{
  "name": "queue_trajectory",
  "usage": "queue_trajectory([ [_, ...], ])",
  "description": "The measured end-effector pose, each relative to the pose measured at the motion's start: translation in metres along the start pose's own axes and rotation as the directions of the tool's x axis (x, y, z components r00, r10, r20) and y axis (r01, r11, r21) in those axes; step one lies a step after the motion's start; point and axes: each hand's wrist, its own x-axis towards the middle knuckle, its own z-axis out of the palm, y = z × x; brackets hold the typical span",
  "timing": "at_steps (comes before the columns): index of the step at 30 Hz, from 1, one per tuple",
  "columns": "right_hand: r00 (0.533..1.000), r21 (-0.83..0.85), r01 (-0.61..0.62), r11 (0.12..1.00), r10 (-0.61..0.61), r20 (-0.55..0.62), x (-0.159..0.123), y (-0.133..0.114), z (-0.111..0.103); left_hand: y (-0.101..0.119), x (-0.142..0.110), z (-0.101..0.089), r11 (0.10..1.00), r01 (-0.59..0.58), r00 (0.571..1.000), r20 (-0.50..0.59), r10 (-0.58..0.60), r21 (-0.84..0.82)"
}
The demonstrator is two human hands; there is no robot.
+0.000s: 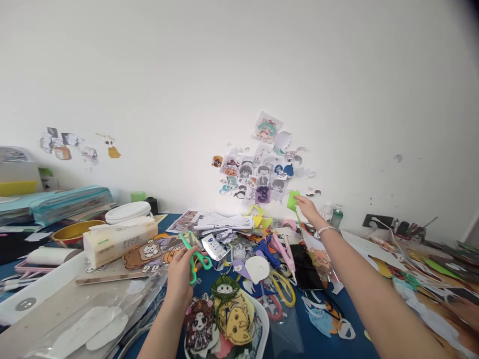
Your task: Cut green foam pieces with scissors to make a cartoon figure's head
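Green paper is pinched between my closed right-hand fingertips, before the white wall. My left hand curls around green scissors over the cluttered table, beyond a white-rimmed container of character cutouts.

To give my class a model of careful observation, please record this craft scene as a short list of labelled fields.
left hand: left hand holds green-handled scissors
right hand: right hand holds a bright green paper piece
near edge: white-rimmed plastic tub of character cutouts
left side: cream soft-plastic tissue pack
centre: yellow-handled scissors, pink plastic tool
background: white wall bearing paper pictures
far right: another person's hand, partly visible
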Motion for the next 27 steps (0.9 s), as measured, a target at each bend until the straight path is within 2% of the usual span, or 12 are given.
queue_trajectory([
  [7, 0.983, 0.361, 0.168, 0.917, -0.127, -0.135, -0.006, -0.07, -0.033, 0.0, 0.0, -0.001, 0.998, -0.015, 1.0, -0.006, 0.015, 0.054],
  [10, 0.975, 0.474, 0.217, 0.853, -0.169, -0.142, -0.024, -0.101, -0.044, -0.001, 0.0, -0.001, 0.996, -0.03, 0.999, -0.024, 0.032, 0.089],
  [13, 0.97, 0.563, 0.242, 0.791, -0.211, -0.12, -0.053, -0.126, -0.053, -0.001, 0.0, -0.001, 0.995, -0.046, 0.999, -0.015, 0.047, 0.088],
  [15, 0.976, 0.688, 0.194, 0.7, -0.206, -0.066, -0.079, -0.138, -0.056, -0.001, 0.0, -0.002, 0.994, -0.065, 0.998, -0.016, 0.067, 0.092],
  [17, 0.989, 0.698, 0.083, 0.711, -0.145, 0.029, -0.107, -0.146, -0.053, -0.001, 0.0, -0.002, 0.991, -0.088, 0.996, -0.022, 0.091, 0.106],
  [19, 0.986, 0.684, -0.083, 0.725, -0.041, 0.163, -0.136, -0.148, -0.043, -0.001, 0.0, -0.003, 0.987, -0.106, 0.994, -0.015, 0.109, 0.121],
  [22, 0.93, 0.629, -0.295, 0.72, 0.063, 0.363, -0.173, -0.142, -0.008, -0.001, 0.0, -0.003, 0.982, -0.122, 0.992, 0.018, 0.121, 0.143],
  [25, 0.867, 0.61, -0.398, 0.685, 0.062, 0.495, -0.2, -0.13, 0.041, -0.001, -0.001, -0.004, 0.976, -0.138, 0.99, 0.05, 0.131, 0.17],
  [27, 0.834, 0.566, -0.437, 0.699, 0.08, 0.545, -0.213, -0.122, 0.072, -0.001, -0.001, -0.004, 0.971, -0.147, 0.989, 0.059, 0.138, 0.189],
])
